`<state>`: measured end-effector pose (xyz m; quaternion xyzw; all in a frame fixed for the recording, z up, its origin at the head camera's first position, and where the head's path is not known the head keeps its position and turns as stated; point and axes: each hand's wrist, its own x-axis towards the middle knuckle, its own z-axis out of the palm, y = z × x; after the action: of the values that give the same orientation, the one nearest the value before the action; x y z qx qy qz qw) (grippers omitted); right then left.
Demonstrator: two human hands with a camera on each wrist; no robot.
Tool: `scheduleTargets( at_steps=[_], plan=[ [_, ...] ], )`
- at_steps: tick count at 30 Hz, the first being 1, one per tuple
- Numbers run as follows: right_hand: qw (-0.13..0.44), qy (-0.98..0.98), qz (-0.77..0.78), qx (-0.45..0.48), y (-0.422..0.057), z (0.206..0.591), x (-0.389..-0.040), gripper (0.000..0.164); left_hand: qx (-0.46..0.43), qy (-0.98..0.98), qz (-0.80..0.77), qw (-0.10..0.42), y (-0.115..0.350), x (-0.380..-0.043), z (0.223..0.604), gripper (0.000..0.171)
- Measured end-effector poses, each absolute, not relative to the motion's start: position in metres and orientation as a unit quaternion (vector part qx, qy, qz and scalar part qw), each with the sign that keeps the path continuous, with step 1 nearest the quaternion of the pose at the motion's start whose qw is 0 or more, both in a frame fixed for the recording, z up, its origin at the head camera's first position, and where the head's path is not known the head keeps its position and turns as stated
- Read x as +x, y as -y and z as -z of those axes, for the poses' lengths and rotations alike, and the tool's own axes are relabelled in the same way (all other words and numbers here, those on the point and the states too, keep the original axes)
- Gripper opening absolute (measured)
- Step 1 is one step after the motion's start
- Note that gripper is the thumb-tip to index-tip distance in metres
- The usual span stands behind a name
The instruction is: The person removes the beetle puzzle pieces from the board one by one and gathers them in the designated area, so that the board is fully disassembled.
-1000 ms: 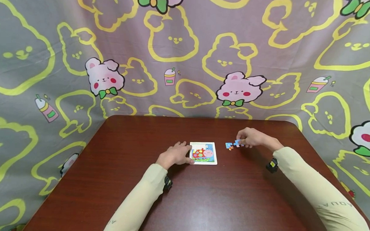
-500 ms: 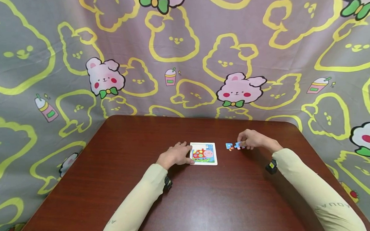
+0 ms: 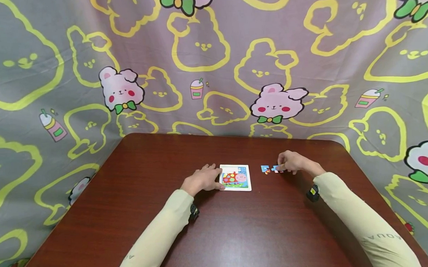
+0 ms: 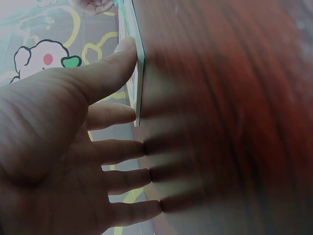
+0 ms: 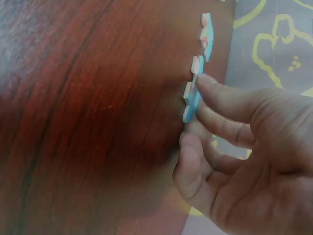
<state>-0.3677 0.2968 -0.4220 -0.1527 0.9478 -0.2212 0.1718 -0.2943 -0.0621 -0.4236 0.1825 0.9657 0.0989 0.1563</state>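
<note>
A white-framed jigsaw puzzle (image 3: 250,181) with a red spotted ladybird lies mid-table; part of its upper left area is bare white. My left hand (image 3: 202,178) rests at its left edge, fingers straight and spread. In the left wrist view the thumb (image 4: 115,66) touches the frame and the fingertips meet the tabletop. To the right of the puzzle, my right hand (image 3: 293,161) pinches a blue jigsaw piece (image 5: 191,100) between thumb and fingers, low over the table. A second blue jigsaw piece (image 3: 265,169) with a red and yellow patch lies just left of it.
The dark brown wooden table (image 3: 217,231) extends around both hands. A grey curtain (image 3: 219,86) printed with cartoon bunnies hangs behind the table and along its sides. Black wrist cameras sit on both sleeves.
My right hand has shifted slightly right and towards me, bringing its jigsaw piece a little nearer and flatter to the table. The left hand and the puzzle have stayed put.
</note>
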Motion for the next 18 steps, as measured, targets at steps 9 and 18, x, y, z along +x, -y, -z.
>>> scheduleTargets(
  at_steps=[9,18],
  plan=[
    [0.166,-0.944,0.238,-0.156,-0.294,0.421,-0.369,0.023,0.183,-0.966,-0.093,0.159,0.061,-0.295,0.423,0.074],
    [0.140,-0.938,0.253,-0.189,-0.278,0.417,-0.372,0.015,0.176,-0.966,-0.098,0.162,0.061,-0.295,0.422,0.075]
  ],
)
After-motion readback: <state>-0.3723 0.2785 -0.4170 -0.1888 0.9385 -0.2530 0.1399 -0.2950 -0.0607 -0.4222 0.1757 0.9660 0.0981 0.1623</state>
